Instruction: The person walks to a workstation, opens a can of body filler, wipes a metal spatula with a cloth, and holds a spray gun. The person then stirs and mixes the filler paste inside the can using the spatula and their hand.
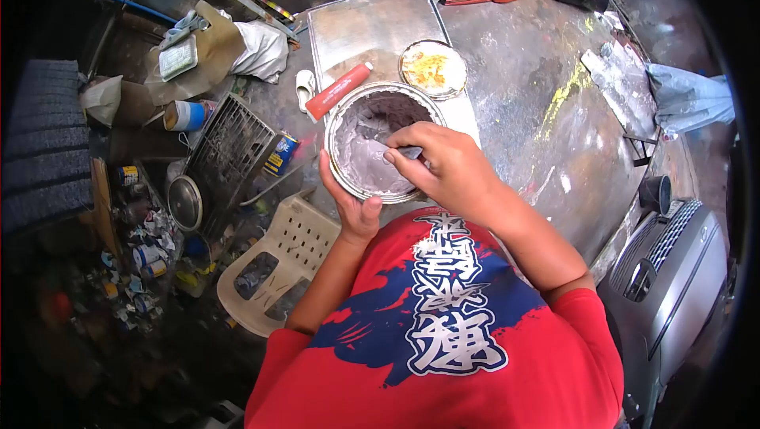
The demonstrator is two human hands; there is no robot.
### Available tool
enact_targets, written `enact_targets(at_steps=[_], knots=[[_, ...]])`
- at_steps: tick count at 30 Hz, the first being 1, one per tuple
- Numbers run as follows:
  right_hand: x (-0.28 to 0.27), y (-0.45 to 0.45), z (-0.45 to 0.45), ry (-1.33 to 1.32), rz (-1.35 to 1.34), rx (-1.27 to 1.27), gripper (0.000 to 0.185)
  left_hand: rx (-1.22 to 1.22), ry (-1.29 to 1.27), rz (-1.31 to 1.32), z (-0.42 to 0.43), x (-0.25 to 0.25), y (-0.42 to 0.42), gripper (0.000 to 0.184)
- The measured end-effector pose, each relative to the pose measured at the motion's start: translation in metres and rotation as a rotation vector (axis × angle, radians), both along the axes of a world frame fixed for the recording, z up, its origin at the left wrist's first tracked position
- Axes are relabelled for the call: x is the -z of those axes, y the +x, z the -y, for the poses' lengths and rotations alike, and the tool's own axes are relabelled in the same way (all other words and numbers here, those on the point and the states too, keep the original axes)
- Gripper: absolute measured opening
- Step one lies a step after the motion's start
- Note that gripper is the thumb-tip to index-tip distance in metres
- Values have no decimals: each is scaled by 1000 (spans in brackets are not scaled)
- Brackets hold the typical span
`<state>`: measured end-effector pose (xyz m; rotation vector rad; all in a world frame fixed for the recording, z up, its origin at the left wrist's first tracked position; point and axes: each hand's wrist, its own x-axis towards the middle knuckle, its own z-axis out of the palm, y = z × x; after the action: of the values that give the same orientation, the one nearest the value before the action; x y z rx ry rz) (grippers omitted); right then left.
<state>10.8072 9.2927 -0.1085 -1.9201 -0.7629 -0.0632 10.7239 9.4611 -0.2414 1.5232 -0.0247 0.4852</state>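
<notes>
An open round can (pixel 331 152) holds thick greyish-purple putty (pixel 368 156), which also coats its inner wall. My left hand (pixel 350 211) grips the can's near left side, with fingers along the outer wall and the thumb near the bottom edge. Over the can's right side, my right hand (pixel 447 168) pinches a small dark-handled tool (pixel 409 152) whose working end is down in the putty; its kind cannot be made out. A red tube (pixel 340 92) lies against the far left rim. Just behind the can sits a round lid (pixel 433 70) smeared with yellow-orange paste.
A flat panel (pixel 372 25) lies beneath the can and lid. To the left stand a beige plastic chair (pixel 297 231), a dark grille (pixel 233 144) and scattered rubbish (pixel 146 259). A grey car bumper (pixel 673 279) is on the right, below a blue cloth (pixel 690 100).
</notes>
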Motion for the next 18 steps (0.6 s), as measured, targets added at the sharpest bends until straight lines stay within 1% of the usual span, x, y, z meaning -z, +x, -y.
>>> enact_targets(at_steps=[1,4,7,13,16,18], knots=[[-4,0,1,-20,11,10,12,7,-27,-11,1,-3,0,118],[-26,-4,13,57,71,56,13,14,-37,-4,-1,0,0,119],[-30,-5,11,157,60,52,14,-11,-47,-19,2,-1,-1,120],[-13,-2,-5,105,-21,43,15,2,-34,-17,2,-5,0,120],[3,6,-5,83,34,61,13,-14,5,-1,3,-2,1,112],[3,12,-2,31,-25,70,12,-13,14,4,1,0,2,116]])
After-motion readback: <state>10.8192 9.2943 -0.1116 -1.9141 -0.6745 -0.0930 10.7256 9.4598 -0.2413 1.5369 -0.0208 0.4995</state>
